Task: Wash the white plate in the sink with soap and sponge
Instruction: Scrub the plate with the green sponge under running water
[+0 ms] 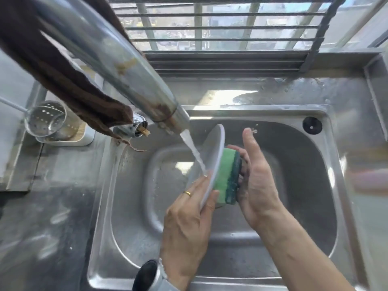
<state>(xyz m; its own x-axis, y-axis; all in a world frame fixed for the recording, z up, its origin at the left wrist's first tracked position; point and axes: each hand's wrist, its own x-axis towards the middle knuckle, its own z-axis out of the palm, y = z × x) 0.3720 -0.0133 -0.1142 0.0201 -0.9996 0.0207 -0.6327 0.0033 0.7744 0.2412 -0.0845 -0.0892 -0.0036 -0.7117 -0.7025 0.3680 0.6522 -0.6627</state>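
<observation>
The white plate point(212, 152) stands nearly on edge over the steel sink point(304, 185), its face turned left. My left hand point(186, 219) grips its lower rim, thumb on the back side. My right hand point(256, 181) presses a green sponge point(227, 175) with a dark scouring side against the plate's back. Water from the steel tap point(117, 66) runs onto the plate's face.
A brown cloth point(63, 80) hangs over the tap at the left. A perforated metal cup point(47, 118) sits in a white holder on the left counter. A black plug point(312, 125) sits at the sink's far right corner. Window bars point(220, 28) stand behind.
</observation>
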